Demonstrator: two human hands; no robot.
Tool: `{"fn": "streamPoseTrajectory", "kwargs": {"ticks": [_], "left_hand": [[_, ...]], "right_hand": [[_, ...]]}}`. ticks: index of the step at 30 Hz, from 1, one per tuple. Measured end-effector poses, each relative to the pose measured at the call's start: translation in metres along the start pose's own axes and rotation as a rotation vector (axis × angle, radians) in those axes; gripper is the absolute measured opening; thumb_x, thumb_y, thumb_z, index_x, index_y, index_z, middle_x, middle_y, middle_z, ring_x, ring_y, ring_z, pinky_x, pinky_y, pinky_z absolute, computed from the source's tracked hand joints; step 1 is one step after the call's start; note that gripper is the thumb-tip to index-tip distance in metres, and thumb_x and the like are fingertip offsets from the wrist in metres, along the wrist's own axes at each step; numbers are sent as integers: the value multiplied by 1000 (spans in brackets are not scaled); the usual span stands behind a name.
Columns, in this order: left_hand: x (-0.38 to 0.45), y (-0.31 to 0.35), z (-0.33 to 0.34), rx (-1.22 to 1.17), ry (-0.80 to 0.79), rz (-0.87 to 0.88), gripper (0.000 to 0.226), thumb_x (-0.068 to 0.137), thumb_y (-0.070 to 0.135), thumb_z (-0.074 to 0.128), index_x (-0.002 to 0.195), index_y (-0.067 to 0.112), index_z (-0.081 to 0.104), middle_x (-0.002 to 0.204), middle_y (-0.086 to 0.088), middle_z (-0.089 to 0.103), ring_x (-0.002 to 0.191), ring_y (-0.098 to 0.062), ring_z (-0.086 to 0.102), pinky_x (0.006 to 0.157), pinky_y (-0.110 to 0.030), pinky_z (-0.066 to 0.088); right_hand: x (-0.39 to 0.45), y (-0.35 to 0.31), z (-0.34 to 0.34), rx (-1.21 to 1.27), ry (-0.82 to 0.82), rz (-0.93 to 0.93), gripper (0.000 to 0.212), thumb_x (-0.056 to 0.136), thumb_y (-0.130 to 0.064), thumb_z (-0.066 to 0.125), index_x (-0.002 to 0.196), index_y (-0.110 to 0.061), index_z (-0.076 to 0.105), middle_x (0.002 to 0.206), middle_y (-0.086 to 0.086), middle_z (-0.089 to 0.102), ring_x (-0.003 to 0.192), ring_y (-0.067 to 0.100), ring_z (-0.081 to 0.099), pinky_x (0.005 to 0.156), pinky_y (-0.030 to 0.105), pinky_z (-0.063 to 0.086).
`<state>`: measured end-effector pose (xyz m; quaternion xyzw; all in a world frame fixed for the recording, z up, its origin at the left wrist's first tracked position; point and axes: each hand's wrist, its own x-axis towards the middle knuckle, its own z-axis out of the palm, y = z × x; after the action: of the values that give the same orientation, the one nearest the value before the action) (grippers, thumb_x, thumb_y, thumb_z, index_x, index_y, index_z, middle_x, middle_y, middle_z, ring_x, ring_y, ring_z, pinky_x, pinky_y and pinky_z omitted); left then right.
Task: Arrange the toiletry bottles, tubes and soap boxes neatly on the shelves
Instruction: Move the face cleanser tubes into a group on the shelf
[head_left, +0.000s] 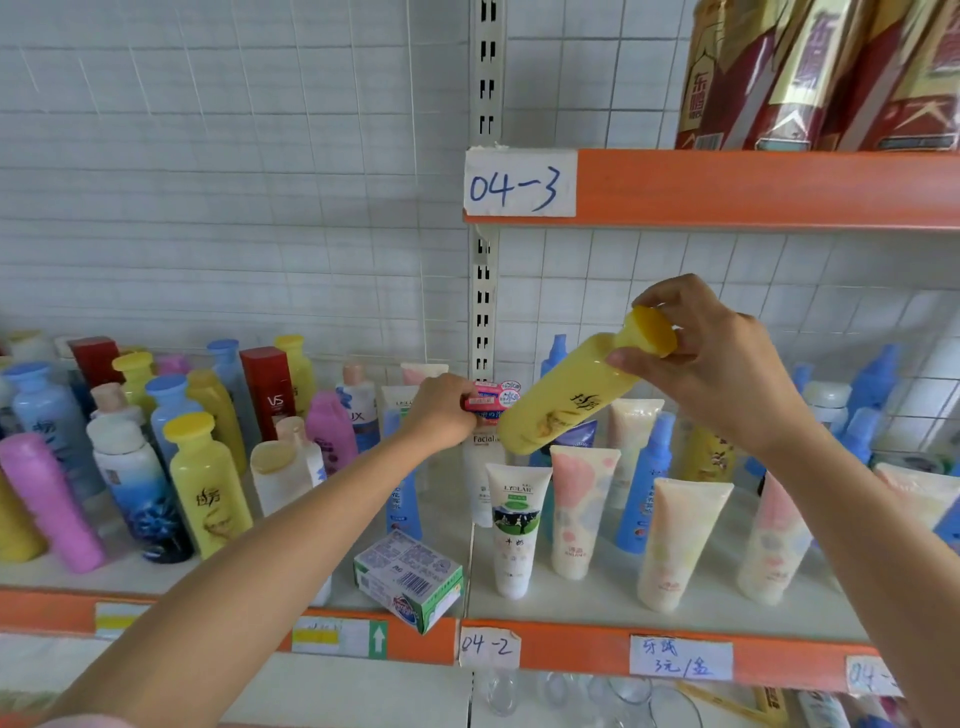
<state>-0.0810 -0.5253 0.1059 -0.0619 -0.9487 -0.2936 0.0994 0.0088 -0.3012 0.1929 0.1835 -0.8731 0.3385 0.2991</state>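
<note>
My right hand (722, 358) grips a yellow shampoo bottle (566, 400) by its yellow cap, holding it tilted in the air above the shelf. My left hand (441, 410) holds a small pink soap box (493, 397) near the shelf's upright post. Below them stand several upright tubes, among them a white milk tube (514, 525) and a pink-and-white tube (576, 509). A green-and-white soap box (410, 577) lies at the shelf's front edge. More bottles crowd the left part, including a matching yellow bottle (208, 488).
The orange-edged shelf (571, 644) carries labels "04-2". An upper shelf (753, 187) labelled "04-3" holds red and gold packages (821, 78). Blue bottles (872, 384) stand at the back right. Glassware (623, 696) shows on the shelf below.
</note>
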Motion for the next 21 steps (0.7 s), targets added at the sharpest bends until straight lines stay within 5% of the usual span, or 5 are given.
{"fn": "streamPoseTrajectory", "kwargs": {"ticks": [8,13,16,21], "left_hand": [[-4,3,16,-73,-30,22,20,83,10,66,101,3,66,105,-16,68,92,-29,66,84,-35,53],[-3,3,13,16,-89,50,25,84,14,65,107,7,64,109,-14,67,99,-27,63,85,-28,48],[-2,0,7,-9,-137,28,27,84,12,65,111,8,63,110,-13,66,100,-25,63,89,-32,50],[-9,10,-12,-110,59,89,15,85,17,62,100,15,66,97,5,68,83,-4,58,70,-11,39]], "right_hand": [[-10,-2,-16,-33,128,-57,46,73,-28,75,109,-11,52,92,-5,61,79,27,67,74,31,52],[-13,-2,-25,-6,145,-70,46,72,-28,75,109,-13,53,93,-7,60,75,21,65,65,8,46],[-16,-4,-30,45,151,-70,46,71,-28,76,109,-14,53,89,-12,59,74,16,64,70,9,49],[-23,-10,-37,150,146,-63,46,65,-41,71,102,-25,50,89,-23,59,73,3,66,71,6,51]]}}
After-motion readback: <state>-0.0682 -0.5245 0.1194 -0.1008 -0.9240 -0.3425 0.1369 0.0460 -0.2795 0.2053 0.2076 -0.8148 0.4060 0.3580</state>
